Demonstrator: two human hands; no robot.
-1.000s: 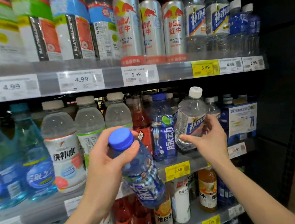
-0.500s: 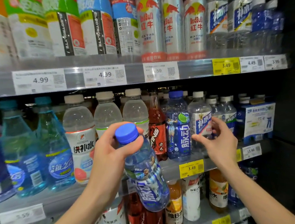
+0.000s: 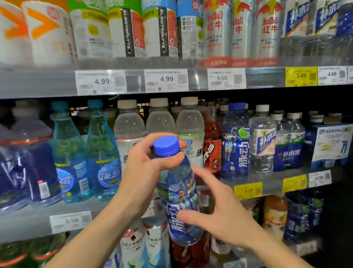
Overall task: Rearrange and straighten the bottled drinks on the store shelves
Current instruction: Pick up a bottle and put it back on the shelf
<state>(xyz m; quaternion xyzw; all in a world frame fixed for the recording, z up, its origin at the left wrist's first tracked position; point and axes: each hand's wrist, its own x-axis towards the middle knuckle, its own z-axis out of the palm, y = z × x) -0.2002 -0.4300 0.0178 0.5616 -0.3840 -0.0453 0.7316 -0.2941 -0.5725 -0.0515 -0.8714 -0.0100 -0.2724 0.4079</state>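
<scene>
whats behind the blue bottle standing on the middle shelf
Behind the blue bottle on the middle shelf, more bottle caps run back in rows. Their bodies are hidden, so I cannot tell what drinks they are.

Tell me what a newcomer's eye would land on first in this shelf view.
First, the blue-capped blue drink bottle held tilted at centre frame, the left hand gripping its neck and the right hand open, fingers spread beside its label. Next, the silver Red Bull bottles on the top shelf at upper right, above the yellow 3.49 price tag. A matching blue bottle stands on the middle shelf.
</scene>
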